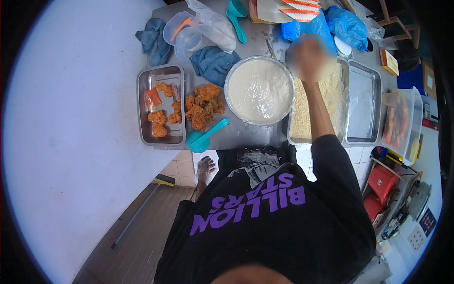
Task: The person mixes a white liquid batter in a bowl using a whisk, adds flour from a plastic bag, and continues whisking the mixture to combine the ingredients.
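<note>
My right hand [309, 58] reaches over the far end of a metal tray of pale yellow crumbs or coarse flour [301, 117]. A blur covers the hand, so its fingers and anything in them cannot be made out. Low at my side hangs my left hand [205, 168], fingers apart and holding nothing, seemingly in a clear plastic glove. Between the trays stands a round bowl of pale, wet batter [260, 92]. Left of it lies a heap of fried chicken pieces [204, 106]. A metal tray [142, 117] at far left holds several more pieces and a red-orange packet [152, 97].
A teal scoop [202, 139] lies at the table's front edge. Behind are blue cloths [212, 64], a plastic bag of white powder [216, 30] and blue plastic bags [345, 28]. Rightward stand another metal tray [362, 103] and a clear plastic tub [400, 124]. A white wall [78, 106] borders the left.
</note>
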The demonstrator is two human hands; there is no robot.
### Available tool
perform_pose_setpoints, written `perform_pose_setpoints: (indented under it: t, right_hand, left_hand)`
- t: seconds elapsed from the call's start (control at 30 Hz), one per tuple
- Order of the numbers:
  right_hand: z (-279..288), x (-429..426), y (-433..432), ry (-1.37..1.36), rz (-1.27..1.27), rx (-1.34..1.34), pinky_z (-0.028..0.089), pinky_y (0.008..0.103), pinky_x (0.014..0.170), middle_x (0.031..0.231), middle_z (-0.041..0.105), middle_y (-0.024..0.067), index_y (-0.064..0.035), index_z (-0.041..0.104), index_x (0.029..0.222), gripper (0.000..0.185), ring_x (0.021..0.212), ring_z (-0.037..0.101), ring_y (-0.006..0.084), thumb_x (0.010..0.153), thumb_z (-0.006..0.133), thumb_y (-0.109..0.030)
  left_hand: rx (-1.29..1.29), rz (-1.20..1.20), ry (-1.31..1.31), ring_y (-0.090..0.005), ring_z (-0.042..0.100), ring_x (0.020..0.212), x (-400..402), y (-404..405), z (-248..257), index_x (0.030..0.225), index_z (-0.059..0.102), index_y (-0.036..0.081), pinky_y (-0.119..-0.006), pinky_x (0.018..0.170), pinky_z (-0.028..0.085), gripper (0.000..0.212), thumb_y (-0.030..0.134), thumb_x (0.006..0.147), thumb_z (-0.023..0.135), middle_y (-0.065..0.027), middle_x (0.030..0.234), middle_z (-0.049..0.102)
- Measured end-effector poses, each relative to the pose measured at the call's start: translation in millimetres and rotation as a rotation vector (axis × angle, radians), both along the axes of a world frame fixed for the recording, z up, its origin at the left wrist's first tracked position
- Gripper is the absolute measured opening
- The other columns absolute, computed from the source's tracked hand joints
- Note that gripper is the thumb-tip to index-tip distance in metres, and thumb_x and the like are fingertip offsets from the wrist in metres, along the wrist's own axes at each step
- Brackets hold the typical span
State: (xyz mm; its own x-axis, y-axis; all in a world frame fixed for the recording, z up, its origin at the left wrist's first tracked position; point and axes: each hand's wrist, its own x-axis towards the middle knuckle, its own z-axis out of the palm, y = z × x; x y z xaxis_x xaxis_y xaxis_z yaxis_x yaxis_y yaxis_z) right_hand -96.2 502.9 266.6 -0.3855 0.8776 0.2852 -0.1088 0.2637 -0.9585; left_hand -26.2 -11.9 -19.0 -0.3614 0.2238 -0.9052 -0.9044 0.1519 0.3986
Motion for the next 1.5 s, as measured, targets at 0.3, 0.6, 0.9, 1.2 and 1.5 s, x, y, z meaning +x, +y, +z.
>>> perform_pose_setpoints:
  t: [0.3,0.6,0.9,1.2,1.5]
  right_hand:
    - [-11.1,-46.2,-36.3,0.126,0.145,-0.219,0.036,0.0219,0.042,0.048,0.049,0.0017,0.0001,0.055,0.060,0.019,0.044,0.046,0.0064,0.076,0.056,-0.011]
    - [-10.9,-27.8,-67.2,0.079,0.315,-0.187,0.035,0.0228,0.043,0.051,0.049,0.0006,-0.0005,0.056,0.063,0.015,0.047,0.044,0.0051,0.075,0.057,-0.011]
    - [-22.4,4.3,-64.1,0.079,0.369,-0.469,0.035,0.0225,0.039,0.049,0.048,0.0052,-0.0008,0.049,0.060,0.022,0.043,0.046,0.0098,0.081,0.050,-0.008]
    - [-38.0,51.6,-22.0,0.050,-0.005,-0.408,0.037,0.0278,0.040,0.044,0.042,0.0060,-0.0045,0.040,0.056,0.030,0.038,0.043,0.0142,0.084,0.045,-0.011]
    - [-47.9,68.4,-4.6,0.271,-0.119,-0.578,0.033,0.0292,0.038,0.048,0.033,0.0028,-0.0021,0.039,0.060,0.025,0.039,0.033,0.0128,0.083,0.043,-0.011]
  left_hand:
    - [-0.058,-0.080,0.141,-0.0211,0.057,0.076,-6.2,21.8,59.4,0.112,0.046,0.011,-0.037,0.066,0.047,0.037,0.025,0.078,0.052,-0.0081,0.090,0.056]
    - [-0.002,-0.095,0.111,-0.0211,0.057,0.070,-14.9,28.7,46.2,0.111,0.047,0.013,-0.035,0.059,0.047,0.030,0.025,0.083,0.047,-0.0068,0.089,0.056]
    - [0.041,-0.009,-0.035,-0.0186,0.056,0.067,-9.2,14.2,13.9,0.110,0.048,0.014,-0.033,0.057,0.047,0.029,0.021,0.082,0.050,-0.0055,0.084,0.056]
    - [-0.145,-0.092,-0.035,-0.0178,0.055,0.069,-7.3,31.2,30.7,0.109,0.048,0.012,-0.032,0.063,0.046,0.033,0.023,0.078,0.051,-0.0062,0.085,0.056]
    - [-0.087,-0.057,-0.035,-0.0167,0.055,0.069,-11.7,19.6,22.3,0.108,0.048,0.013,-0.032,0.061,0.046,0.031,0.025,0.079,0.051,-0.0048,0.084,0.056]
